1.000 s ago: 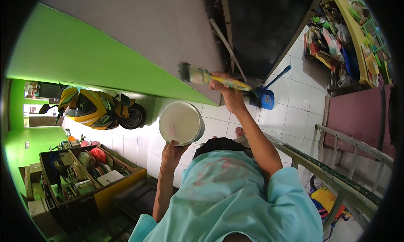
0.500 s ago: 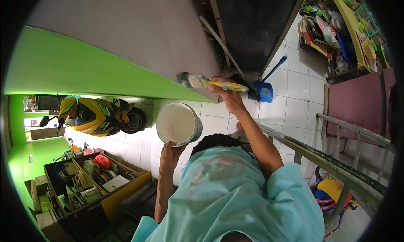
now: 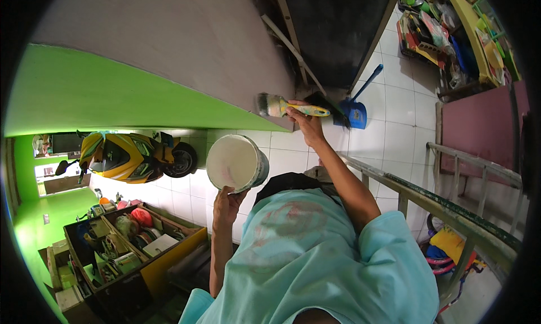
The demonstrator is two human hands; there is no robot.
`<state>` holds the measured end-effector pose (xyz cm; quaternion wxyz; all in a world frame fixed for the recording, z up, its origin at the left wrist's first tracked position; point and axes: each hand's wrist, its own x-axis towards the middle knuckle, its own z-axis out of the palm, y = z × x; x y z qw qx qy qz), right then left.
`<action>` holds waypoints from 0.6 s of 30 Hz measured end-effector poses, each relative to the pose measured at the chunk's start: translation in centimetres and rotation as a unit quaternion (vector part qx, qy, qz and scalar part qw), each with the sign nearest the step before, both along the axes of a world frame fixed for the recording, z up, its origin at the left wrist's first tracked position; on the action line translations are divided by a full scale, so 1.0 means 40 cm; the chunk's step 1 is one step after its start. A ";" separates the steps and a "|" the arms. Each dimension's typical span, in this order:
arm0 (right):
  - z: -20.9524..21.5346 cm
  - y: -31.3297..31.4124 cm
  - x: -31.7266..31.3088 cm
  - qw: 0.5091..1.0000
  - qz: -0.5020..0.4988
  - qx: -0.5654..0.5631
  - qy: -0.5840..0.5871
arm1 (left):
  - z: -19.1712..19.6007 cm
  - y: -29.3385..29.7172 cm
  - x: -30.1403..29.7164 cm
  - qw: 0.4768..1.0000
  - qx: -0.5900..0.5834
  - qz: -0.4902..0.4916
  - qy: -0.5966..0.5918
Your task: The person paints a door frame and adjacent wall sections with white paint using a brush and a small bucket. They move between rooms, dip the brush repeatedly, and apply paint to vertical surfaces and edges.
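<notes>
My right hand (image 3: 307,124) is raised and grips the yellow-green handle of a wide paintbrush (image 3: 276,106). Its bristles rest on the wall where the grey paint (image 3: 186,42) meets the bright green band (image 3: 112,98). My left hand (image 3: 226,203) holds a white paint bucket (image 3: 235,162) from below, at chest height and tilted so that its pale inside shows. Below both arms is my light teal shirt.
A yellow motorcycle (image 3: 127,155) stands on the white tile floor (image 3: 406,98) at the left. Below it is a yellow-and-black box (image 3: 135,245) full of small items. A blue dustpan (image 3: 355,112) lies by the wall, a green metal rail (image 3: 445,205) runs at the right, and a cluttered shelf (image 3: 445,31) sits at the top right.
The brush has slipped a little lower along the wall, down to the edge of the green band. My left hand still holds the bucket in about the same place.
</notes>
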<state>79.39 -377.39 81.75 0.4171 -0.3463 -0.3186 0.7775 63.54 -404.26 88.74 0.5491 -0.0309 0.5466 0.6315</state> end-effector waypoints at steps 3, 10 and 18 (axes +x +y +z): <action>-0.023 0.010 -0.041 0.998 -0.054 -0.028 -0.014 | -0.004 -0.001 -0.006 1.000 -0.009 0.005 -0.015; 0.348 0.092 -0.094 0.985 -0.078 0.061 0.144 | -0.032 -0.025 -0.020 1.000 -0.012 0.004 -0.013; 0.269 0.093 -0.109 0.990 -0.048 0.059 0.119 | -0.027 -0.002 -0.015 0.999 -0.015 0.021 -0.026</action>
